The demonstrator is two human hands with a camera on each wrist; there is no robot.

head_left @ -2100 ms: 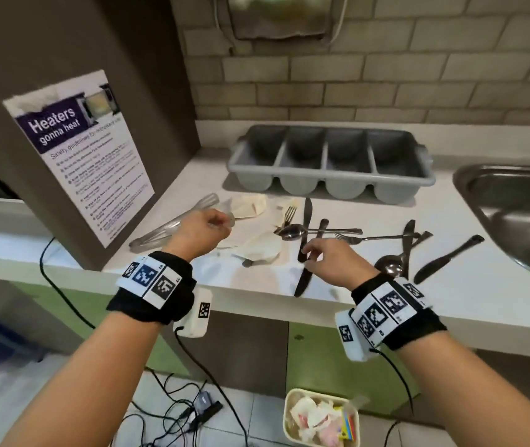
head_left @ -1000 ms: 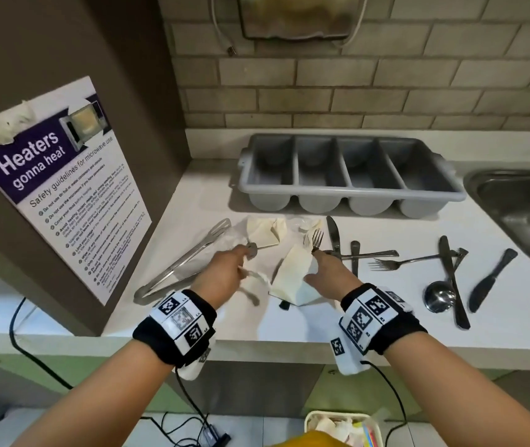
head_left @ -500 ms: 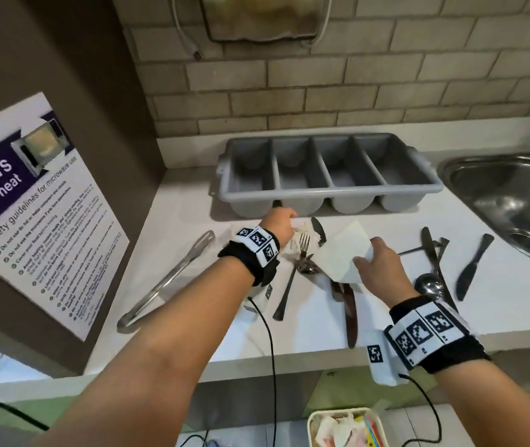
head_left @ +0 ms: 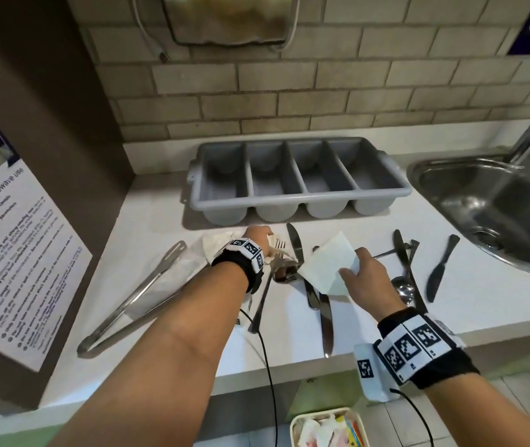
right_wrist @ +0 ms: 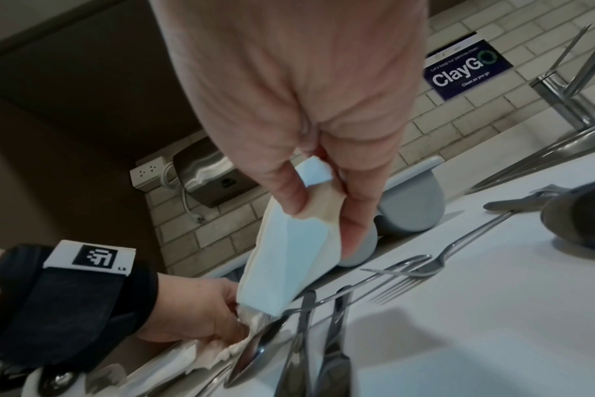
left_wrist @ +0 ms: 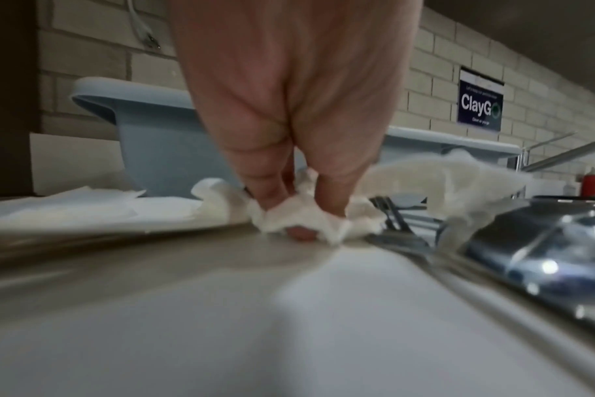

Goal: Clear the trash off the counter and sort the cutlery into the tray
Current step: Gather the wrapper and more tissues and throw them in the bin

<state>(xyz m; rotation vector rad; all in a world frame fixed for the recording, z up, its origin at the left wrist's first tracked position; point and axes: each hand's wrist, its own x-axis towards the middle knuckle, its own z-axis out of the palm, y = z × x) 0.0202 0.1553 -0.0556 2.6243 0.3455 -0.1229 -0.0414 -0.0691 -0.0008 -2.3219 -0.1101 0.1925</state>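
Note:
A grey four-compartment cutlery tray stands empty at the back of the white counter. Just in front of it, my left hand pinches a crumpled white tissue that lies on the counter beside a fork's tines. My right hand holds a folded white napkin by one corner, lifted above a spoon and two table knives. More cutlery lies to the right: a ladle-like spoon, a fork and a dark knife.
Long metal tongs lie at the left, with a flat paper napkin beside them. A steel sink fills the right side. A brown cabinet with a poster walls the left. A small bin with wrappers sits on the floor below.
My right hand has lifted the folded napkin off the counter. My left hand has reached forward to the tray's front and closed its fingertips on the crumpled tissue.

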